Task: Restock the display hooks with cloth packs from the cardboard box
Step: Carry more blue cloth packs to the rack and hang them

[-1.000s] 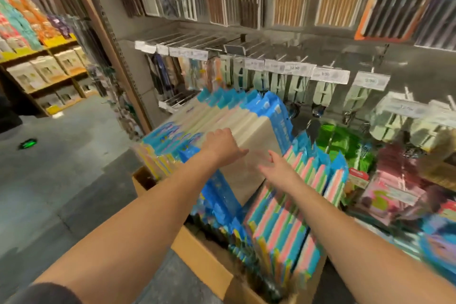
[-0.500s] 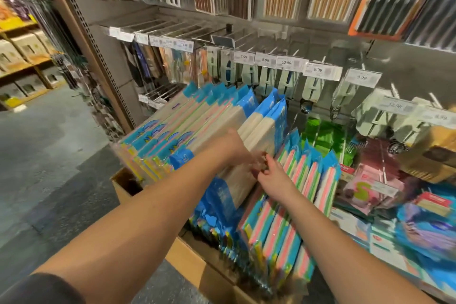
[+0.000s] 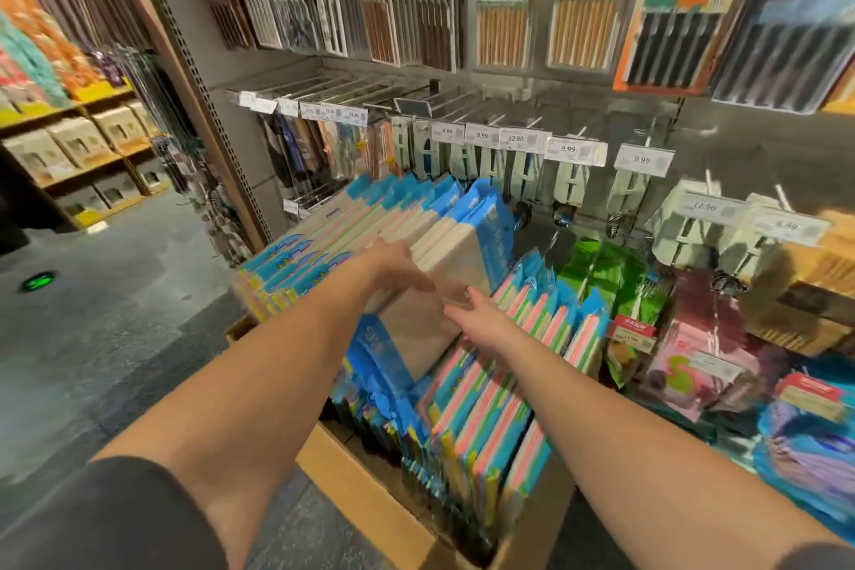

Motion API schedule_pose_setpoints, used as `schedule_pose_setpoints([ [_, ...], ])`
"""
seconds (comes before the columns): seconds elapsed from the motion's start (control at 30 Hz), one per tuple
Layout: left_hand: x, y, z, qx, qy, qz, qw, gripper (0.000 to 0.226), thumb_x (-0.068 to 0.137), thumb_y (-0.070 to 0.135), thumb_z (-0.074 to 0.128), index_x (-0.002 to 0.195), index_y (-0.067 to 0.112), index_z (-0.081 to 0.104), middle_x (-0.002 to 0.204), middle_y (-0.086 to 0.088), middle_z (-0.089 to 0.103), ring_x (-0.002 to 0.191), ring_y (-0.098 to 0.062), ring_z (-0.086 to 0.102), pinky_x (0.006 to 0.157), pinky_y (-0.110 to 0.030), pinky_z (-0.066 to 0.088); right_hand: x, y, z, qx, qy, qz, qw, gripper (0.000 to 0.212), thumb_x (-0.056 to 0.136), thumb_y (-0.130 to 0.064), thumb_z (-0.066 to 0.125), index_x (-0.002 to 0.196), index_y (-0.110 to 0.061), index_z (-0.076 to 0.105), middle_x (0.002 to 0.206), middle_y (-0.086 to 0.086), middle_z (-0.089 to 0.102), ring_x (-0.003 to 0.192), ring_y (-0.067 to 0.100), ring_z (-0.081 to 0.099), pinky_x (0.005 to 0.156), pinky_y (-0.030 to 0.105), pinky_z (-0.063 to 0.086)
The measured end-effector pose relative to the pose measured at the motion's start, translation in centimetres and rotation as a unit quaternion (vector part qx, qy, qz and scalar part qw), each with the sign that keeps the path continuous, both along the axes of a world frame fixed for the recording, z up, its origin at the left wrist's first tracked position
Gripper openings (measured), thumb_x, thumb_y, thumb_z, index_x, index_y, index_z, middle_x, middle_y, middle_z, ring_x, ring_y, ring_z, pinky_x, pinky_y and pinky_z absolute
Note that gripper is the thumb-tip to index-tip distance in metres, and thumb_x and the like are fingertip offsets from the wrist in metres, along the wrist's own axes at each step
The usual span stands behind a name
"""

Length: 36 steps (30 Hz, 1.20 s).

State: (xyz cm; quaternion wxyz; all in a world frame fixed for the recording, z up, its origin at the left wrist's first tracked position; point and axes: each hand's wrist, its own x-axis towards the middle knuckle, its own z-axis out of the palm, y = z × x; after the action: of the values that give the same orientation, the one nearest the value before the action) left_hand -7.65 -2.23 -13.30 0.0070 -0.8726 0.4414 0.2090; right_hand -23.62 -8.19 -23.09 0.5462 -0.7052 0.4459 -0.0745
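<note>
A cardboard box [image 3: 370, 504] stands on the floor below the display, packed with cloth packs. Pink, blue and green striped packs [image 3: 490, 403] fill its right side. A leaning row of beige cloth packs with blue headers [image 3: 462, 255] rises out of the left side towards the hooks. My left hand [image 3: 398, 268] lies on the face of the front beige pack with its fingers stretched out. My right hand [image 3: 481, 315] reaches in from the right, fingers spread, its tips touching the same pack's lower edge. The display hooks [image 3: 504, 120] carry white price tags above.
Chopstick packs [image 3: 499, 14] hang along the top row, pale green items [image 3: 573, 181] on the hooks behind the box. Green packs [image 3: 606, 273] and pink packs [image 3: 694, 352] hang to the right. The aisle floor [image 3: 102, 315] lies to the left, with more shelves [image 3: 78, 139] beyond.
Both hands closed in on the front beige pack half a second ago; now they have drawn slightly apart with the fingers spread. My view has swung a little.
</note>
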Motion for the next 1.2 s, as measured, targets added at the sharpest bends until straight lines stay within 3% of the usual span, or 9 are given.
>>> schedule_pose_setpoints([
  [0.2, -0.8, -0.7, -0.4, -0.001, -0.022, -0.042, 0.999, 0.069, 0.069, 0.073, 0.070, 0.112, 0.027, 0.044, 0.130, -0.010, 0.052, 0.120, -0.031, 0.041, 0.101, -0.047, 0.042, 0.0, 0.2, -0.1, 0.062, -0.042, -0.057, 0.996, 0.076, 0.094, -0.044, 0.057, 0.157, -0.024, 0.021, 0.157, 0.001, 0.031, 0.130, 0.028, 0.047, 0.086, 0.034, 0.054],
  [0.3, -0.2, -0.7, -0.8, -0.019, 0.038, -0.034, 0.999, 0.086, 0.071, 0.064, 0.075, 0.136, 0.020, 0.043, 0.137, -0.008, 0.049, 0.119, -0.029, 0.048, 0.100, -0.042, 0.044, 0.1, 0.4, -0.3, 0.103, -0.073, -0.080, 0.989, 0.073, 0.095, -0.041, 0.058, 0.157, -0.026, 0.021, 0.157, 0.000, 0.032, 0.131, 0.026, 0.046, 0.076, 0.028, 0.053],
  [0.37, 0.0, -0.7, -1.0, -0.040, 0.057, -0.029, 0.997, 0.084, 0.074, 0.055, 0.077, 0.140, 0.017, 0.042, 0.137, -0.009, 0.049, 0.118, -0.028, 0.052, 0.095, -0.039, 0.046, 0.4, 0.4, -0.3, 0.113, -0.086, -0.087, 0.986, 0.073, 0.094, -0.042, 0.059, 0.156, -0.028, 0.022, 0.156, -0.001, 0.033, 0.131, 0.024, 0.046, 0.071, 0.025, 0.052],
  [0.53, -1.0, -0.1, -1.8, -0.127, 0.024, -0.014, 0.992, 0.052, 0.072, 0.048, 0.079, 0.101, 0.016, 0.050, 0.105, -0.008, 0.059, 0.089, -0.024, 0.055, 0.067, -0.035, 0.042, 0.5, 0.9, -0.2, 0.137, -0.119, -0.109, 0.977, 0.069, 0.094, -0.045, 0.057, 0.155, -0.030, 0.027, 0.152, -0.003, 0.039, 0.129, 0.022, 0.047, 0.094, 0.036, 0.050],
  [0.73, -0.4, 2.3, 2.7, -0.209, 0.069, 0.033, 0.975, 0.044, 0.077, 0.036, 0.078, 0.102, 0.015, 0.050, 0.101, -0.007, 0.059, 0.085, -0.021, 0.055, 0.068, -0.035, 0.045, -0.4, 1.1, 1.5, 0.029, -0.164, -0.145, 0.975, 0.067, 0.090, -0.060, 0.053, 0.146, -0.027, 0.038, 0.145, -0.003, 0.044, 0.119, 0.020, 0.052, 0.105, 0.049, 0.044],
  [0.83, -0.6, 5.2, 6.0, -0.290, 0.173, 0.092, 0.937, 0.049, 0.075, 0.031, 0.080, 0.109, 0.009, 0.051, 0.098, -0.010, 0.063, 0.080, -0.021, 0.063, 0.060, -0.033, 0.053, -1.4, 0.9, 4.1, 0.013, -0.247, -0.188, 0.951, 0.070, 0.090, -0.057, 0.058, 0.147, -0.023, 0.036, 0.144, -0.001, 0.041, 0.124, 0.018, 0.047, 0.110, 0.047, 0.039],
  [0.97, -3.4, 10.4, 8.3, -0.377, 0.368, 0.137, 0.839, 0.075, 0.055, 0.031, 0.082, 0.116, -0.003, 0.056, 0.086, -0.017, 0.067, 0.059, -0.022, 0.066, 0.051, -0.031, 0.053, -3.4, 1.4, 8.1, 0.117, -0.320, -0.132, 0.931, 0.110, 0.054, -0.080, 0.069, 0.147, -0.031, 0.035, 0.144, -0.005, 0.052, 0.132, 0.022, 0.049, 0.110, 0.055, 0.038],
  [1.07, -7.4, 13.5, 7.8, -0.426, 0.453, 0.160, 0.767, 0.027, 0.077, 0.018, 0.071, 0.099, 0.007, 0.059, 0.069, -0.008, 0.066, 0.052, -0.018, 0.063, 0.052, -0.028, 0.054, -6.1, 3.0, 10.2, 0.203, -0.383, -0.073, 0.898, 0.084, 0.069, -0.067, 0.072, 0.139, -0.026, 0.051, 0.130, 0.003, 0.065, 0.123, 0.029, 0.059, 0.104, 0.054, 0.045],
  [1.2, -12.6, 16.1, 5.4, -0.430, 0.511, 0.184, 0.721, 0.035, 0.077, 0.016, 0.071, 0.108, 0.009, 0.055, 0.071, -0.008, 0.062, 0.056, -0.020, 0.062, 0.057, -0.032, 0.054, -11.6, 5.6, 11.0, 0.223, -0.408, -0.062, 0.883, 0.058, 0.087, -0.049, 0.061, 0.134, -0.015, 0.059, 0.123, 0.010, 0.069, 0.114, 0.028, 0.065, 0.097, 0.043, 0.053],
])
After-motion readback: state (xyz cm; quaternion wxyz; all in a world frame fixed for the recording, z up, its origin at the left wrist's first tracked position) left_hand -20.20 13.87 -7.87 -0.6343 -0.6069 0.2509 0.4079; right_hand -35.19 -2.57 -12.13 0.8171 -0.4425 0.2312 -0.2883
